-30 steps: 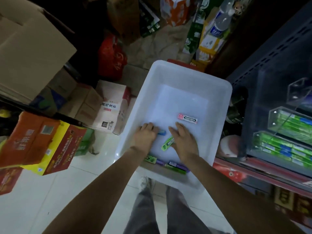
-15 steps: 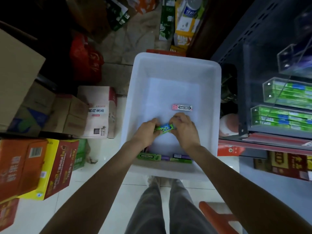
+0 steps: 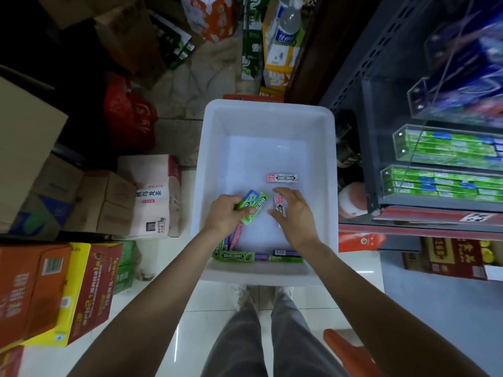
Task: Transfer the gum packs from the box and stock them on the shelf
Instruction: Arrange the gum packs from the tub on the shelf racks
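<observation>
A white plastic box (image 3: 268,112) stands on the floor in front of me. Inside it, my left hand (image 3: 227,213) grips two gum packs, a green one (image 3: 257,206) and a blue-green one (image 3: 249,197). My right hand (image 3: 295,214) pinches a pink gum pack (image 3: 280,205) between thumb and fingers. Another pink pack (image 3: 282,178) lies flat on the box bottom. Several green and purple packs (image 3: 239,256) lie along the near wall. The shelf (image 3: 424,216) on the right carries clear trays (image 3: 446,182) filled with green gum packs.
Cardboard cartons (image 3: 152,197) and orange-yellow boxes (image 3: 54,292) crowd the left side. A red bag (image 3: 128,115) sits behind them. Drink cartons and a bottle (image 3: 287,25) stand at the back. An orange stool edge (image 3: 351,352) shows by my right leg.
My hands came apart: the left one kept the green and blue-green packs, the right one picked up a pink pack.
</observation>
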Demonstrator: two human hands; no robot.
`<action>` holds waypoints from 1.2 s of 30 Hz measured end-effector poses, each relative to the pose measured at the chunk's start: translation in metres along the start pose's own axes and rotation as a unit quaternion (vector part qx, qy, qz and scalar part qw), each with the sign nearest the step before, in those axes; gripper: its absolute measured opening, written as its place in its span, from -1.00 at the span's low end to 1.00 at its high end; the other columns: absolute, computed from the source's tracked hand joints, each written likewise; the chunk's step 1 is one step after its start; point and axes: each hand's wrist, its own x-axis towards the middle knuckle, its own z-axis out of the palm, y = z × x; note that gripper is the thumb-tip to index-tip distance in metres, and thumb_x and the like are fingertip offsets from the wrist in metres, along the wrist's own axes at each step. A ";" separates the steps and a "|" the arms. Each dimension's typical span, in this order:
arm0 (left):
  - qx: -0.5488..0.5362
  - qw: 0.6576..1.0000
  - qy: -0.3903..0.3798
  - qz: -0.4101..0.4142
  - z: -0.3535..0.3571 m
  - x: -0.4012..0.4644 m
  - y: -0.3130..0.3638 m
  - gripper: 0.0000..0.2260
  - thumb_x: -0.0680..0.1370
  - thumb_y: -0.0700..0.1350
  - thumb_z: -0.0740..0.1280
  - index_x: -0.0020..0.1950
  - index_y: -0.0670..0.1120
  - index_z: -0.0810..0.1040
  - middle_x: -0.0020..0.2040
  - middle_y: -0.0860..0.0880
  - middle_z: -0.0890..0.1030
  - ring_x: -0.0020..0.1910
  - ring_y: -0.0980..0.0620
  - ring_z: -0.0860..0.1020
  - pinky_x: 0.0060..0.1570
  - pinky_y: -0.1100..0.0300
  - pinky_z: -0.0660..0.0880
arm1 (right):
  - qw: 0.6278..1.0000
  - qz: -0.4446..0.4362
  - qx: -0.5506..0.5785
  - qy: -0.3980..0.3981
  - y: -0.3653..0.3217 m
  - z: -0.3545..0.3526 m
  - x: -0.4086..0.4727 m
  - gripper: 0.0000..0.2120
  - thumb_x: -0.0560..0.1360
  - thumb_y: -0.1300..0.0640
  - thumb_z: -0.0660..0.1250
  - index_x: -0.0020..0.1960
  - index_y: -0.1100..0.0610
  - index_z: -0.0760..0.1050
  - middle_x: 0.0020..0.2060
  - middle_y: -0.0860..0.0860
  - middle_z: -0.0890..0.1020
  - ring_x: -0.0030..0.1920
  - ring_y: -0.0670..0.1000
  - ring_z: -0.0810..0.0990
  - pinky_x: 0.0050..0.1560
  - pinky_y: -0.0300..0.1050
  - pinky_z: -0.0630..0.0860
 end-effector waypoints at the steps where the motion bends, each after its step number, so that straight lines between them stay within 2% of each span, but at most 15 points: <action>1: -0.020 1.000 0.016 -0.008 0.001 -0.001 -0.002 -0.83 0.48 -0.14 0.43 -0.26 -0.21 0.58 -0.37 -0.19 0.52 -0.34 -0.02 0.43 -0.31 0.16 0.35 | 0.999 0.034 -0.019 0.000 0.004 0.002 -0.003 -0.51 0.49 0.17 0.36 0.38 0.16 0.34 0.29 0.13 0.41 0.29 0.13 0.39 0.27 -0.12 0.27; 3: -0.037 0.998 0.037 -0.021 0.004 -0.002 -0.004 -0.81 0.47 -0.12 0.44 -0.15 -0.26 0.63 -0.25 -0.29 0.61 -0.29 -0.02 0.49 -0.26 0.13 0.39 | 0.994 0.083 -0.069 -0.035 0.014 0.008 -0.010 -0.42 0.53 0.14 0.31 0.48 0.18 0.17 0.43 0.18 0.24 0.45 0.14 0.17 0.40 -0.13 0.07; 5: -0.037 0.998 0.046 -0.027 0.006 -0.003 -0.007 -0.83 0.47 -0.12 0.44 -0.12 -0.23 0.64 -0.24 -0.25 0.61 -0.29 -0.01 0.48 -0.27 0.17 0.36 | 0.987 0.108 -0.085 -0.078 0.021 0.013 -0.015 -0.39 0.56 0.17 0.24 0.51 0.18 0.04 0.49 0.17 0.07 0.51 0.12 -0.01 0.43 -0.17 -0.07; 7: -0.049 0.997 0.047 -0.028 0.007 -0.004 -0.010 -0.87 0.47 -0.13 0.44 -0.10 -0.19 0.65 -0.22 -0.25 0.64 -0.27 -0.02 0.50 -0.24 0.17 0.39 | 0.986 0.098 -0.097 -0.091 0.024 0.018 -0.014 -0.39 0.56 0.26 0.19 0.52 0.16 0.00 0.50 0.17 0.02 0.51 0.11 -0.05 0.44 -0.20 -0.10; 9: -0.059 0.997 0.048 -0.031 0.008 -0.006 -0.012 -0.88 0.47 -0.14 0.44 -0.09 -0.18 0.65 -0.21 -0.25 0.64 -0.26 -0.02 0.52 -0.20 0.15 0.42 | 0.989 0.087 -0.085 -0.089 0.025 0.021 -0.011 -0.37 0.53 0.36 0.18 0.52 0.13 0.02 0.50 0.14 0.02 0.51 0.11 -0.01 0.43 -0.21 -0.02; 12: -0.058 0.996 0.057 -0.038 0.009 -0.009 -0.013 -0.90 0.48 -0.14 0.43 -0.09 -0.18 0.64 -0.29 -0.13 0.59 -0.32 0.02 0.49 -0.28 0.19 0.38 | 0.993 0.070 -0.038 -0.086 0.021 0.023 -0.007 -0.36 0.51 0.40 0.22 0.51 0.14 0.09 0.48 0.13 0.10 0.48 0.09 0.12 0.41 -0.24 0.09; 15: -0.082 0.993 0.070 -0.049 0.008 -0.010 -0.013 -0.91 0.48 -0.17 0.42 -0.13 -0.20 0.61 -0.34 -0.09 0.56 -0.34 0.03 0.48 -0.27 0.17 0.40 | 0.993 0.050 -0.073 -0.075 0.019 0.020 0.001 -0.54 0.51 0.36 0.25 0.40 0.26 0.28 0.34 0.14 0.30 0.35 0.12 0.33 0.35 -0.25 0.23; 18: -0.111 0.989 0.067 -0.068 0.008 -0.010 -0.015 -0.87 0.51 -0.20 0.39 -0.04 -0.27 0.59 -0.19 -0.18 0.62 -0.22 -0.06 0.56 -0.11 0.06 0.52 | 0.992 0.069 -0.090 -0.054 0.020 0.019 0.009 -0.77 0.48 0.35 0.31 0.14 0.29 0.50 0.17 0.17 0.43 0.15 0.13 0.49 0.14 -0.28 0.30; 20: -0.146 0.985 0.046 -0.084 0.009 -0.013 -0.014 -0.86 0.53 -0.22 0.36 0.03 -0.27 0.56 -0.09 -0.18 0.64 -0.11 -0.11 0.61 -0.04 0.06 0.53 | 0.989 0.091 -0.095 -0.063 0.020 0.019 0.011 -0.84 0.49 0.30 0.32 0.07 0.26 0.50 0.07 0.18 0.53 0.04 0.16 0.54 -0.03 -0.17 0.36; 22: -0.209 0.972 0.016 -0.106 0.010 -0.017 -0.014 -0.83 0.55 -0.25 0.33 0.10 -0.29 0.53 0.01 -0.25 0.64 -0.05 -0.17 0.64 0.01 0.03 0.55 | 0.989 0.106 -0.077 -0.070 0.021 0.019 0.012 -0.87 0.49 0.26 0.34 0.03 0.27 0.51 0.00 0.19 0.60 0.01 0.17 0.56 -0.14 -0.19 0.32; 25: -0.247 0.962 -0.004 -0.120 0.013 -0.024 -0.010 -0.80 0.55 -0.30 0.30 0.15 -0.31 0.51 0.03 -0.26 0.62 -0.20 -0.04 0.64 -0.16 0.21 0.59 | 0.986 0.144 0.065 -0.063 0.015 0.016 0.010 -0.82 0.44 0.28 0.40 0.03 0.28 0.57 -0.03 0.16 0.66 -0.03 0.08 0.60 -0.05 -0.22 0.43; 29: -0.253 0.959 0.029 -0.122 0.016 -0.024 -0.005 -0.79 0.52 -0.35 0.32 0.16 -0.30 0.55 -0.02 -0.19 0.61 -0.22 0.03 0.59 -0.25 0.31 0.57 | 0.957 0.161 0.234 -0.064 0.000 0.016 0.001 -0.89 0.37 0.31 0.46 -0.14 0.17 0.60 -0.20 0.11 0.65 -0.21 0.01 0.59 0.06 0.09 0.57; 31: -0.277 0.953 0.030 -0.116 0.017 -0.026 -0.002 -0.81 0.53 -0.35 0.32 0.13 -0.25 0.56 -0.05 -0.14 0.61 -0.22 0.08 0.58 -0.22 0.29 0.59 | 0.950 0.155 0.265 -0.061 -0.006 0.016 -0.002 -0.90 0.38 0.29 0.47 -0.18 0.13 0.60 -0.25 0.07 0.65 -0.24 0.02 0.59 0.04 0.13 0.58; 33: -0.298 0.949 0.034 -0.096 0.017 -0.029 0.002 -0.80 0.50 -0.32 0.36 0.11 -0.19 0.57 -0.13 -0.07 0.64 -0.25 0.13 0.60 -0.24 0.30 0.60 | 0.951 0.144 0.266 -0.058 -0.010 0.014 -0.006 -0.91 0.38 0.21 0.49 -0.14 0.19 0.62 -0.29 0.04 0.64 -0.26 -0.01 0.58 0.02 0.06 0.60; 36: -0.288 0.953 0.055 -0.079 0.019 -0.035 0.003 -0.80 0.44 -0.33 0.43 0.05 -0.21 0.60 -0.25 0.03 0.65 -0.29 0.15 0.61 -0.23 0.30 0.58 | 0.960 0.116 0.245 -0.075 -0.008 0.010 -0.012 -0.87 0.40 0.24 0.46 -0.07 0.26 0.63 -0.24 0.15 0.67 -0.26 0.00 0.58 -0.01 0.03 0.58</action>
